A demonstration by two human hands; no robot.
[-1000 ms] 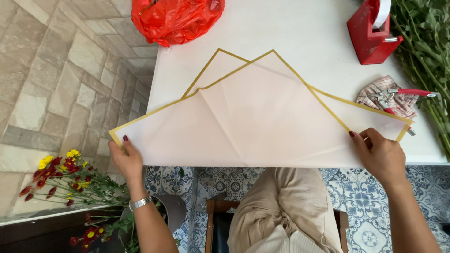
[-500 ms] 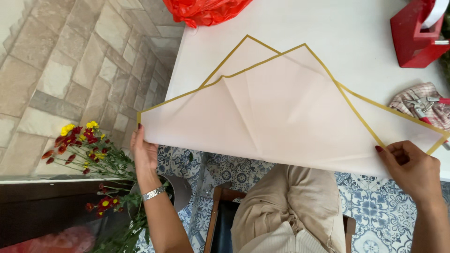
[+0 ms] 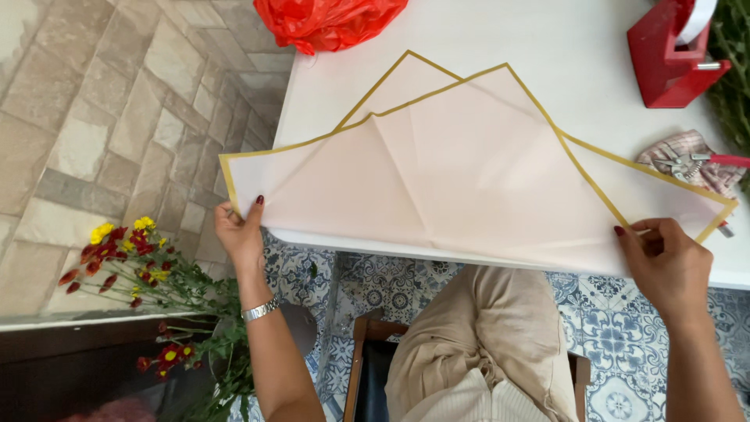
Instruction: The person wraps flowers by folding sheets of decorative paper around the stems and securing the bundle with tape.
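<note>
A large sheet of pale pink wrapping paper [image 3: 469,172] with a gold border lies folded on the white table [image 3: 547,47], its peaks pointing away from me. My left hand [image 3: 241,230] pinches its left corner, which overhangs the table's left edge. My right hand [image 3: 664,262] grips the paper's near edge by the right corner, at the table's front edge.
A red plastic bag [image 3: 328,19] sits at the far edge. A red tape dispenser [image 3: 672,55] stands at the far right, with pliers on a checked cloth [image 3: 691,160] below it. Green stems line the right edge. A bucket of red and yellow flowers [image 3: 148,266] stands on the floor at the left.
The view has shifted, so the table sits further right and lower in frame. Both hands still hold the paper's two corners, and the left corner now hangs further off the table's edge.
</note>
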